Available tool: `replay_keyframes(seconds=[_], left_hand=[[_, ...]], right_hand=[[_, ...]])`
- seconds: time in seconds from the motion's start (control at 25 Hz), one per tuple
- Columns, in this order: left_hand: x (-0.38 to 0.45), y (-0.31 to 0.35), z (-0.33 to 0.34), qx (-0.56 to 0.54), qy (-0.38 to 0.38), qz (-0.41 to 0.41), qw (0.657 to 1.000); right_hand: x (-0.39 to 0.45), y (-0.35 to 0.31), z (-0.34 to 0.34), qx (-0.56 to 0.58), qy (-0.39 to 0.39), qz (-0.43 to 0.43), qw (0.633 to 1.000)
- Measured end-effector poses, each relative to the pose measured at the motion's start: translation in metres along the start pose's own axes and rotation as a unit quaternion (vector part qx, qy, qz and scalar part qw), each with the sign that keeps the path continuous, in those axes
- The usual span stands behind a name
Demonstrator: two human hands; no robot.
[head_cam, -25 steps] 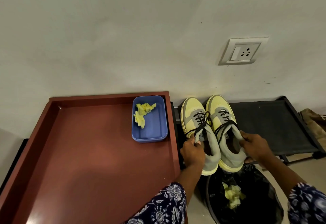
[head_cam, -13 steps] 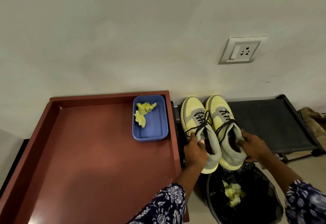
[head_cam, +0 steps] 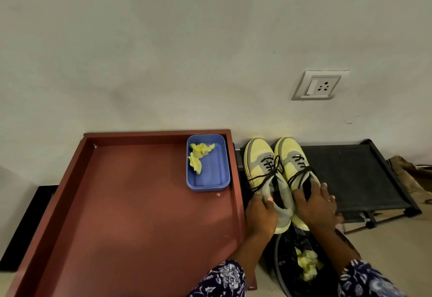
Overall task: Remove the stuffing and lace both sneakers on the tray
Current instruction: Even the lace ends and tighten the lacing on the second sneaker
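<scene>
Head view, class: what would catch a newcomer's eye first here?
The pair of yellow-and-grey sneakers on the black rack beside the tray, a hand gripping each heel: left hand, right hand. Next, the big red-brown tray with a blue tub of yellow paper in its far corner.

White wall socket plate [head_cam: 319, 85] on pale wall [head_cam: 163, 51]. Low black rack [head_cam: 355, 175] against wall, at right. Black bin bag [head_cam: 294, 271] on floor below. Brown crumpled item [head_cam: 411, 175] at far right edge, unclear.
</scene>
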State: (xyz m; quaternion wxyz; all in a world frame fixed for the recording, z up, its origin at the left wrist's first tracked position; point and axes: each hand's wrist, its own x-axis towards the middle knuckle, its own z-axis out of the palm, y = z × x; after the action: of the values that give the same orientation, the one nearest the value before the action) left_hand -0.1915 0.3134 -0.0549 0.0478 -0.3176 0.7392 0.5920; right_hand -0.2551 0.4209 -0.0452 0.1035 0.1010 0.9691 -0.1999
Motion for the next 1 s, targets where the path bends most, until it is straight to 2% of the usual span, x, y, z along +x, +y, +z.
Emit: replay_keyframes(seconds=[0.16, 0.28, 0.4, 0.48, 0.6, 0.68, 1.0], left_hand=[[-0.001, -0.004, -0.03, -0.028, 0.101, 0.086, 0.991], [0.01, -0.015, -0.069, -0.033, 0.225, 0.122, 0.966], [0.032, -0.033, -0.114, -0.046, 0.298, 0.028, 0.953], [0.045, -0.043, -0.14, -0.033, 0.277, -0.021, 0.96], [0.06, -0.047, -0.161, -0.007, 0.224, -0.016, 0.974], [0.065, -0.043, -0.162, -0.026, 0.199, -0.021, 0.979], [0.069, -0.039, -0.157, -0.105, 0.186, -0.05, 0.976]], right_hand=[[-0.027, -0.031, 0.014, 0.003, 0.067, -0.087, 0.994], [-0.045, -0.064, 0.033, 0.047, 0.033, -0.181, 0.982], [-0.058, -0.094, 0.058, 0.069, -0.042, -0.246, 0.966], [-0.063, -0.109, 0.074, 0.03, -0.082, -0.259, 0.962], [-0.067, -0.123, 0.087, -0.036, -0.06, -0.275, 0.959], [-0.067, -0.129, 0.087, -0.067, -0.069, -0.279, 0.956], [-0.064, -0.126, 0.095, -0.07, -0.032, -0.266, 0.961]])
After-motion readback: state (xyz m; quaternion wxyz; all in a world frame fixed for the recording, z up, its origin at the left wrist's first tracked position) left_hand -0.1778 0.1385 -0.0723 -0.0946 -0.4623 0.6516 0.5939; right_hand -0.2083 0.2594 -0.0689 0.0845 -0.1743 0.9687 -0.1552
